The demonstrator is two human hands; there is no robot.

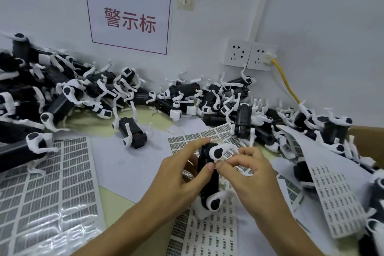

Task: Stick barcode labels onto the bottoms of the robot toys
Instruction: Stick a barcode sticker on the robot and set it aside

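Right at the far right edge, a brown cardboard box (367, 137) is cut off by the frame; robot toys crowd against its rim, but I cannot tell what lies inside it. Everything else sits loose on the table (118, 199): a heap of black-and-white robot toys (68, 93) banked against the wall on the left, and a second heap (226, 97) below the wall sockets (249, 55). One lone toy (133, 134) lies apart between the two sheets nearest me. A large barcode label sheet (52, 189) covers the left of the table, its lower end glaring with reflected light, so the print there is unreadable. Another sheet (340, 197) on the right lies partly under toys. My left hand (180, 174) grips the robot toy (207, 174) I am working on, fingers curled round its black body with the thumb across the front and the index finger on its upper end; it is held above a third sheet (207, 233). My right hand (249, 168) is pinched together against the toy's side, thumb and forefinger meeting at something small and white, too blurred to say whether it is a label. Both forearms enter from the bottom edge, and my hands hide most of the toy's underside.
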